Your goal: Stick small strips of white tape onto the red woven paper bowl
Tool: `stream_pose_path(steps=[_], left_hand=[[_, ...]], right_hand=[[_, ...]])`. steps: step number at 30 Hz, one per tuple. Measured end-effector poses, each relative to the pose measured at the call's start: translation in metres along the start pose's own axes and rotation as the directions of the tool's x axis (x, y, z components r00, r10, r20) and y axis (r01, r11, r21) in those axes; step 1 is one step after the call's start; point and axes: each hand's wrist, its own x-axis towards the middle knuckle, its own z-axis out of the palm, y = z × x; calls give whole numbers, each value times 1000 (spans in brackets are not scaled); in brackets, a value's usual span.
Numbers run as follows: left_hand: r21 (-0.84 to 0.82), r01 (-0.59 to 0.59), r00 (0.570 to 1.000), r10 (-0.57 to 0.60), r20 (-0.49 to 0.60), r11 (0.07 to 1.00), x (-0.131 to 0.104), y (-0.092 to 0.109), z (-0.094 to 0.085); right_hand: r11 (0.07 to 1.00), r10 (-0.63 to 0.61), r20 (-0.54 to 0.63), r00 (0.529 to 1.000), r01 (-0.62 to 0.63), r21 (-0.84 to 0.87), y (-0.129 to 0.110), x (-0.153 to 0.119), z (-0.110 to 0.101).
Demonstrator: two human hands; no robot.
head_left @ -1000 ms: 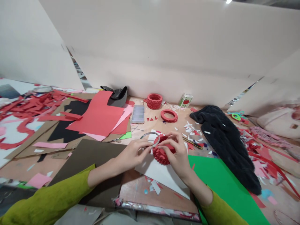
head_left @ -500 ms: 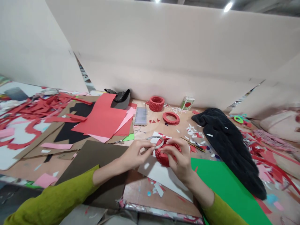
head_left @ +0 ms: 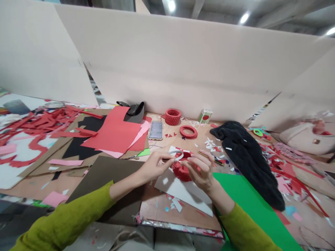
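My left hand pinches a narrow white paper strip that bends round into a loop. Close beside it, the fingers of my right hand are drawn together near the strip's end; what lies between those fingertips, if anything, is too small to make out. Under both hands, a red ring with a bumpy folded-paper edge rests on a white sheet, partly covered by my right hand. A pencil shows behind the right fingers.
Farther back are a red bumpy ring, a stacked red ring, a phone and a small carton. Red sheets and dark card lie left. Green card and black cloth lie right.
The view has tilted up and turned slightly right. My right hand's fingers have drawn closer together near the strip, while my left hand still pinches it.
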Motion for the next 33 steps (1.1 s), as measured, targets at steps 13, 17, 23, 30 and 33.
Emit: stream_pose_path(steps=[13,17,23,30,33], left_hand=[[197,-42,998,52,-46,979,5,-56,9],[206,-59,991,82,-108,977,6,-69,25],[316,-408,911,403,85,857,-5,-47,21],[223,-652,753,585,300,724,-14,-36,27],[232,-642,761,574,301,730,-14,-38,28]], right_hand=[[95,748,568,344,-902,421,12,-13,-35],[27,733,645,218,-956,292,2,-30,-33],[10,752,632,185,-963,271,0,-47,-21],[64,748,623,228,-960,274,0,-41,-18],[96,737,632,239,-963,251,-2,-38,-19]])
